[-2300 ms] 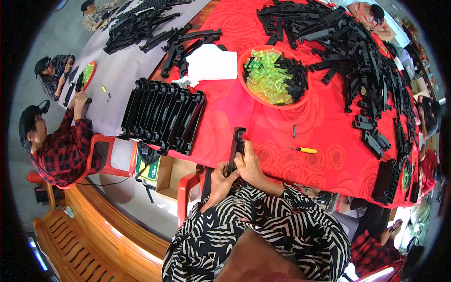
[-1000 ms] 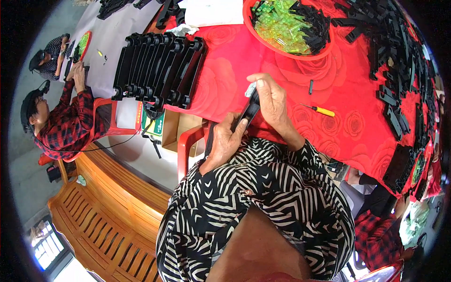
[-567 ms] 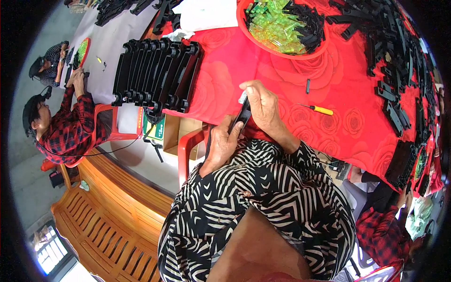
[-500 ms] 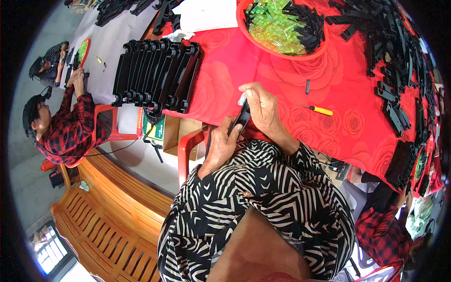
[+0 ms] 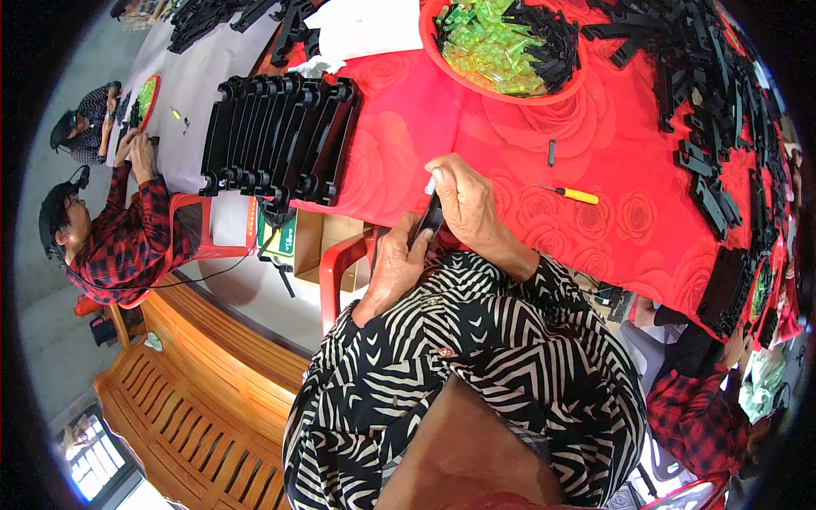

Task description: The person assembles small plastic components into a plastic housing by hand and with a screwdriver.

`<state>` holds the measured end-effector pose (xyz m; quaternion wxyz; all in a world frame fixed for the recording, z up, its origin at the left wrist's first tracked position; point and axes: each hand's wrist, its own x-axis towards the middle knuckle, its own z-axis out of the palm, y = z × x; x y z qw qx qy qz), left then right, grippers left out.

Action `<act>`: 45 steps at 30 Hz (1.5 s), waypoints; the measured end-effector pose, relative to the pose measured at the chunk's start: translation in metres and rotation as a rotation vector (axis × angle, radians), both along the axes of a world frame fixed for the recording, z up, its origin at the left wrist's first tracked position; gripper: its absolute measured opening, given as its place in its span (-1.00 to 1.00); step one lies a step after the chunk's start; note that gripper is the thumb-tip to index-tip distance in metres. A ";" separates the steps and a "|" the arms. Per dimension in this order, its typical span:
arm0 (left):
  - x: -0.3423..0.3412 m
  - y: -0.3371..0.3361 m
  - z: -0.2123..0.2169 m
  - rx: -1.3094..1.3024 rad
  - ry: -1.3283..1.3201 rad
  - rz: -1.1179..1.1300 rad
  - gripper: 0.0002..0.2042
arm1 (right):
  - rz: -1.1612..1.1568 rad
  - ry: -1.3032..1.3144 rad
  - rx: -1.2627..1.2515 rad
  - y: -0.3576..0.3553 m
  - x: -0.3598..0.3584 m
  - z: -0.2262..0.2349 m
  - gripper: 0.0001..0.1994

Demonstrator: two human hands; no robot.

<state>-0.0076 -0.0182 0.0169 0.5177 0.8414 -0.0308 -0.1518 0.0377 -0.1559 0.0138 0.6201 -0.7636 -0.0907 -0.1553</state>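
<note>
Just in front of my body, off the near edge of the red-covered table, my left hand is closed round a narrow black plastic part that slants up to the right. My right hand is closed on the upper end of that part, its thumb pressed along it. A small pale, shiny piece shows beside the right thumb; its kind cannot be made out. To the right on the cloth lie a yellow-handled screwdriver and a short dark strip.
A row of long black plastic frames stands left on the table. Beyond it, a red basin holds clear yellow-green pieces and small black parts. More black parts lie right. A red chair and wooden bench are left; co-workers sit both sides.
Both hands stay on the black part, with only a slight shift of the right fingers on its upper end. The whole view has moved a little.
</note>
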 end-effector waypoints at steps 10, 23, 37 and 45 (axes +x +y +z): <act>-0.001 -0.004 -0.011 0.073 -0.122 0.023 -0.83 | 0.004 0.024 -0.003 -0.001 0.008 -0.005 -0.82; -0.006 0.012 -0.021 -0.334 0.267 0.221 -0.90 | -0.202 -0.073 -0.339 -0.046 0.015 0.021 -0.83; 0.004 0.022 -0.001 -1.319 0.728 -0.051 -0.64 | -0.428 0.363 -0.946 -0.140 0.016 -0.045 -0.74; -0.003 0.023 0.003 -1.769 0.726 -0.173 -0.75 | -0.420 0.373 -1.016 -0.131 0.020 -0.037 -0.82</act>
